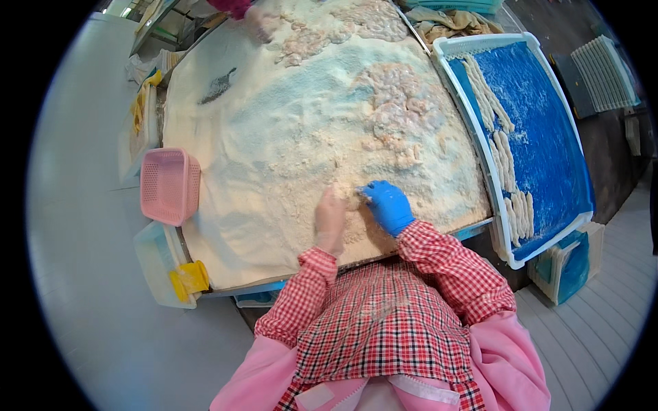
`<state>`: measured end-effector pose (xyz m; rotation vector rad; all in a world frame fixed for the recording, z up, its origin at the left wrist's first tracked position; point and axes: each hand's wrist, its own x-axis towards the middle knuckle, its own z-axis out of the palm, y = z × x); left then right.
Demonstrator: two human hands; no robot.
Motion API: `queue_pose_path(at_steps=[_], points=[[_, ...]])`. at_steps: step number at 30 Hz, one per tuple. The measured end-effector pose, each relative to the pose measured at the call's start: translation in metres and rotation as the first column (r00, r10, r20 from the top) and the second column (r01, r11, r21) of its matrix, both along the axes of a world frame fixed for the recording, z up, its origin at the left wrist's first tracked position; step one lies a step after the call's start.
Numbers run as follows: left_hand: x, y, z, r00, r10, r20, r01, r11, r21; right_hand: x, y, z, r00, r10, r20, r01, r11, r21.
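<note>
At the near middle of the crumb-covered table (pixel 226 246), my two hands work close together in the pale crumbs (pixel 301 168). My left hand (pixel 330 218) points away from me, fingers closed together at the edge of a small crumb-coated lump (pixel 352 201). My right hand (pixel 389 207), in a blue glove, curls its fingers at the lump's other side. What lies inside the fingers is mostly hidden. Beyond them spreads a heap of wet, pale pink raw meat pieces (pixel 404 103). A white tray (pixel 478 147) with a blue liner, right of the table, holds rows of coated strips (pixel 504 161).
A pink basket (pixel 171 186) stands at the table's left edge, above a clear bin (pixel 159 264) with a yellow piece (pixel 190 279). A dark scoop-like object (pixel 218 87) lies in the crumbs. Another person's hand (pixel 260 24) reaches in at the far side. Stacked trays (pixel 569 264) stand lower right.
</note>
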<state>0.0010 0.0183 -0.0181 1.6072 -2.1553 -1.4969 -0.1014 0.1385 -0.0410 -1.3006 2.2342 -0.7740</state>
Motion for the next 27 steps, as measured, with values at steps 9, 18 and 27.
queue_pose_path(at_steps=[9,18,27], points=[[0.042,-0.019,0.004,0.798,-0.582,0.154,0.588,0.699,-0.407,0.031,0.029,0.014,0.994,0.107,-0.037,-0.108,0.993,-0.049],[0.020,0.032,-0.012,0.812,-0.512,0.280,0.562,0.556,-0.612,0.029,0.007,-0.030,0.061,-0.339,0.939,0.589,0.771,0.240],[0.006,0.035,0.017,0.927,-0.354,-0.120,0.226,0.787,-0.574,0.047,0.000,-0.001,-0.398,-0.036,0.916,0.681,0.657,0.322]])
